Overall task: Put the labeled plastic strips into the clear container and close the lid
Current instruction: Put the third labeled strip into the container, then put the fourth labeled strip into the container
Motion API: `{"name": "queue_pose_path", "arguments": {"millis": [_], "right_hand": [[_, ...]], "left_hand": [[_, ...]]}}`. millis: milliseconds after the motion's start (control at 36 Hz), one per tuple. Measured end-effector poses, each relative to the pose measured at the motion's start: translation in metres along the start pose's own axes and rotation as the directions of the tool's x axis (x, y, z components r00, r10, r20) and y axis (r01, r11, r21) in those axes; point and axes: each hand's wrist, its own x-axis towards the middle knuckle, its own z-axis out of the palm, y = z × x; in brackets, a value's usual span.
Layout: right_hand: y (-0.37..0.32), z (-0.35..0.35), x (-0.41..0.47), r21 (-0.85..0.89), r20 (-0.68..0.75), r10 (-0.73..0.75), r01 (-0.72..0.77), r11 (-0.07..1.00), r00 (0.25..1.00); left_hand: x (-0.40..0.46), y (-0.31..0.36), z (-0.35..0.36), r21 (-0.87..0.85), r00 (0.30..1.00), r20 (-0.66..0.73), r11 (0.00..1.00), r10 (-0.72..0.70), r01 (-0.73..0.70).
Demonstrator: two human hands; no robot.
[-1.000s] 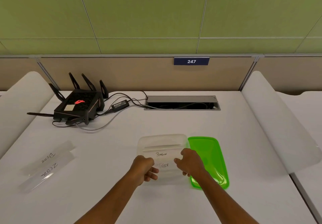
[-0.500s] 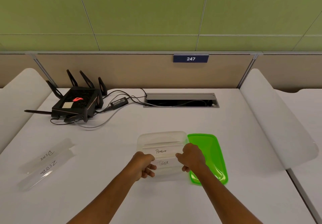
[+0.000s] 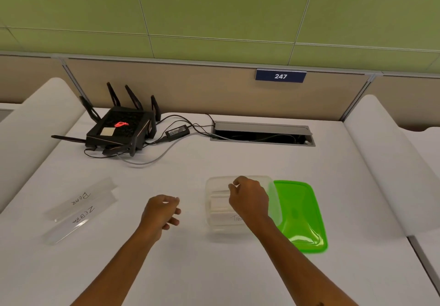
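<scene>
The clear container (image 3: 212, 226) stands open on the white table, near its front middle. Inside lie labeled plastic strips; one marked "Tiger" (image 3: 229, 218) shows partly. My right hand (image 3: 248, 199) reaches into the container from above, fingers bent down over the strips and hiding the upper one. Whether it grips a strip is hidden. My left hand (image 3: 162, 210) hovers over the table left of the container, loosely curled and holding nothing. The green lid (image 3: 300, 212) lies flat against the container's right side. Two more strips, "Bear" (image 3: 81, 198) and "Zebra" (image 3: 82, 218), lie side by side at the far left.
A black router (image 3: 119, 131) with antennas sits at the back left, its power adapter (image 3: 177, 131) and cables running to a cable slot (image 3: 262, 134) in the tabletop. White curved dividers flank the table on both sides.
My left hand has come off the container and moved left over the table. My right hand has shifted up over the strips inside. The view has swung to the left.
</scene>
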Motion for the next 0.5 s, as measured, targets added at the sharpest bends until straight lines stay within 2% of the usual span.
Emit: {"name": "queue_pose_path", "arguments": {"millis": [139, 250, 389, 500], "right_hand": [[-0.041, 0.028, -0.010, 0.040, 0.049, -0.125, 0.123, 0.992, 0.991], [-0.073, 0.058, -0.019, 0.137, 0.194, -0.210, 0.186, 0.973, 0.958], [-0.109, 0.105, -0.032, 0.250, 0.376, -0.224, 0.134, 0.959, 0.899], [-0.137, 0.144, -0.045, 0.262, 0.502, -0.221, 0.097, 0.960, 0.836]], "left_hand": [[0.023, -0.034, -0.050, -0.036, 0.995, -0.097, 0.999, -0.032, 0.029], [0.035, -0.062, -0.090, -0.075, 0.985, -0.163, 0.996, -0.060, 0.048], [0.043, -0.096, -0.136, -0.130, 0.960, -0.257, 0.988, -0.109, 0.077], [0.046, -0.123, -0.170, -0.186, 0.941, -0.314, 0.980, -0.128, 0.072]]}}
